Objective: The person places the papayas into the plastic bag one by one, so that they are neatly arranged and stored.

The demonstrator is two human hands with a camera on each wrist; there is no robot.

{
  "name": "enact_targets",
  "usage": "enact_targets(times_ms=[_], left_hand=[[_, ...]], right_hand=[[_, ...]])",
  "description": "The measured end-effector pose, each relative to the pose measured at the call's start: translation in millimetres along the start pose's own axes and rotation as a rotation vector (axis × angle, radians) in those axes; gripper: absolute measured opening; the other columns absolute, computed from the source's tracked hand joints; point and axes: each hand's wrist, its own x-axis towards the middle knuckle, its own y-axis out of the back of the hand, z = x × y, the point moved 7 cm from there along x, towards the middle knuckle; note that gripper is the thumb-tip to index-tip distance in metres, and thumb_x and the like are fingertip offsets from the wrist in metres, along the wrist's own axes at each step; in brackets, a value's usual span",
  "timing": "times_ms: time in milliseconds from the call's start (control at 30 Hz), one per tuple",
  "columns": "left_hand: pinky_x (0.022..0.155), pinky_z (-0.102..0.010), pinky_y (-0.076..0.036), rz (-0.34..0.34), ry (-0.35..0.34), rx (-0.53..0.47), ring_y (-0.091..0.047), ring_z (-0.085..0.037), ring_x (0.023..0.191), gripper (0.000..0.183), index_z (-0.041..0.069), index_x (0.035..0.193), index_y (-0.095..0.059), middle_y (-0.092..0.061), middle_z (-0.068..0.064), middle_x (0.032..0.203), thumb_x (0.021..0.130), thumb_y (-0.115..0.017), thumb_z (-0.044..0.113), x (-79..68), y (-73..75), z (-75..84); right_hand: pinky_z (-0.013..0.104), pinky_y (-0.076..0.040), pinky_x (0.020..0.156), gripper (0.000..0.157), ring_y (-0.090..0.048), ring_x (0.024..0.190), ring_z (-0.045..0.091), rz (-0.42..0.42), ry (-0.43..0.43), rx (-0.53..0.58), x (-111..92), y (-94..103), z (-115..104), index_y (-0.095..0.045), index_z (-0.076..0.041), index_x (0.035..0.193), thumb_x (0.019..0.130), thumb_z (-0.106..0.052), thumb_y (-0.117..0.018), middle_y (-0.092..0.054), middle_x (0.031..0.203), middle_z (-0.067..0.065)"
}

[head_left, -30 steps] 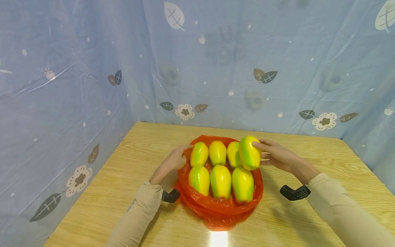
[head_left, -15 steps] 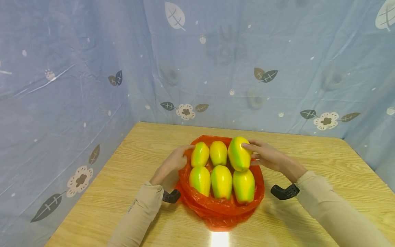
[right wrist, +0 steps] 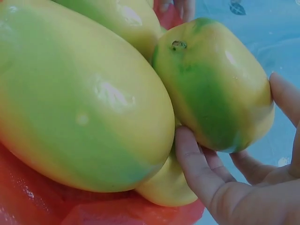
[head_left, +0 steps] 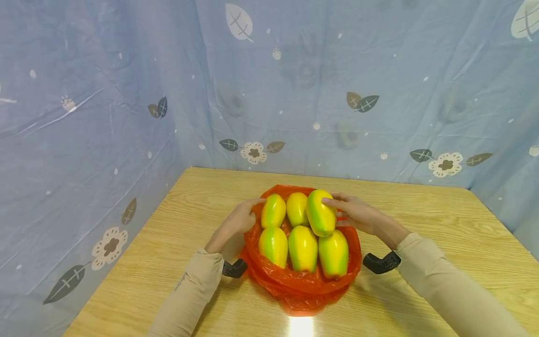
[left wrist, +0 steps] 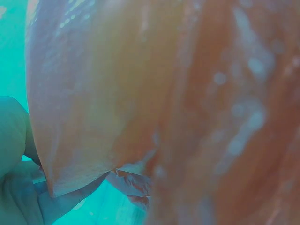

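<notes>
A red plastic bag (head_left: 290,286) sits spread wide on the table, with several yellow-green mangoes (head_left: 302,248) lying in it in two rows. My right hand (head_left: 358,214) holds one mango (head_left: 322,213) between thumb and fingers, above the back right of the bag. In the right wrist view that mango (right wrist: 215,86) shows its stem scar, and a nearer mango (right wrist: 84,98) lies beside it. My left hand (head_left: 239,218) grips the bag's left rim near the back left mango (head_left: 273,210). Bag film (left wrist: 103,93) fills most of the left wrist view, with fingers at its lower edge.
The wooden table (head_left: 168,243) extends around the bag on all sides. Blue patterned cloth (head_left: 311,84) hangs behind it and along the left and right. A dark wrist camera mount sits at each sleeve cuff.
My right hand has carried the held mango leftward and slightly down over the back row, where it now covers the back right mango's place. My left hand stays at the bag's rim.
</notes>
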Motion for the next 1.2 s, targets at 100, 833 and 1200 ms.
enact_targets(times_ms=[100, 833, 1200], left_hand=[[0.096, -0.041, -0.043, -0.001, 0.005, 0.002, -0.050, -0.027, 0.111, 0.058, -0.001, 0.135, -0.050, -0.050, -0.022, 0.134, 0.080, -0.041, -0.015, 0.8, 0.0, 0.5], [0.103, -0.045, -0.038, 0.012, -0.034, 0.001, -0.046, -0.033, 0.123, 0.056, -0.005, 0.133, -0.051, -0.051, -0.023, 0.133, 0.080, -0.040, -0.017, -0.5, 0.1, 6.2], [0.103, -0.045, -0.038, 0.010, -0.007, -0.016, -0.047, -0.032, 0.121, 0.055, -0.004, 0.134, -0.051, -0.050, -0.022, 0.134, 0.081, -0.041, -0.016, -3.1, -1.2, 4.6]], right_hand=[[0.041, -0.048, 0.093, 0.080, -0.057, 0.103, 0.022, 0.005, 0.004, -0.015, 0.3, 0.3, -0.5, -0.007, 0.005, 0.149, 0.097, -0.034, -0.053, -0.037, 0.139, 0.026], [0.048, -0.044, 0.096, 0.082, -0.031, 0.132, 0.044, 0.046, -0.012, -0.026, 2.7, -3.2, -1.8, -0.010, 0.001, 0.151, 0.095, -0.037, -0.057, -0.023, 0.148, 0.029], [0.047, -0.045, 0.096, 0.078, -0.030, 0.131, 0.044, 0.103, -0.006, -0.061, 4.4, -3.2, 1.5, -0.021, 0.003, 0.148, 0.094, -0.037, -0.059, -0.025, 0.147, 0.028]])
